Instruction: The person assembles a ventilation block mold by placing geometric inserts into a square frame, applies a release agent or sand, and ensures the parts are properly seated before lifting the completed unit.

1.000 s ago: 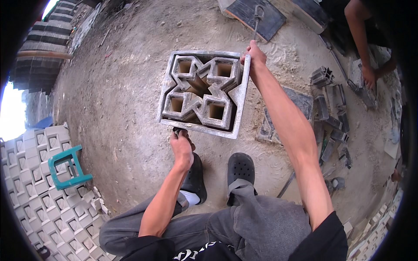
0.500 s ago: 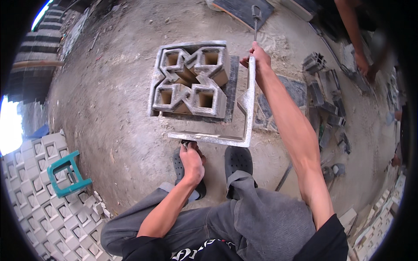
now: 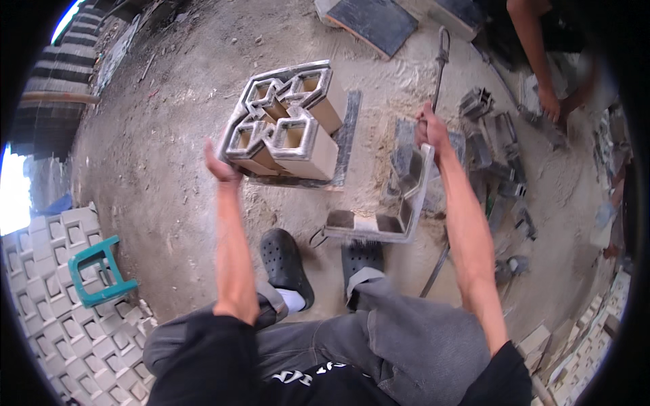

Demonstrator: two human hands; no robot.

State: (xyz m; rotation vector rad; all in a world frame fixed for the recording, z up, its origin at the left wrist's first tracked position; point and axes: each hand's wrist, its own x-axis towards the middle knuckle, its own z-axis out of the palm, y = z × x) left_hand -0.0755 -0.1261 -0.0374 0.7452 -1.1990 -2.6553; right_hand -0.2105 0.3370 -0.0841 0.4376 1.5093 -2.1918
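In the middle of the ground, a pale block with several square openings [image 3: 306, 152] stands on a dark flat board [image 3: 350, 128]. An angled metal mould side [image 3: 238, 111] stands along the block's left and far sides. My right hand [image 3: 433, 132], closed, holds a separate L-shaped metal mould half [image 3: 414, 203] near its rod end, off to the block's right. That piece hangs above the ground in front of my shoes, apart from the block. My left hand [image 3: 223, 166] is at the near left corner of the mould side, its visible fingers stretched out; whether it touches is unclear.
A teal plastic stool [image 3: 101, 271] and stacked pale blocks [image 3: 40, 298] are at left. Dark boards [image 3: 372, 24] lie at the far side. Metal mould parts [image 3: 487, 152] are scattered at right, where another person's hand [image 3: 550, 105] works. My shoes [image 3: 288, 267] are close.
My right hand has moved the L-shaped mould half right and nearer, tilting it. My left hand has let go of it and moved up and left to the corner beside the block.
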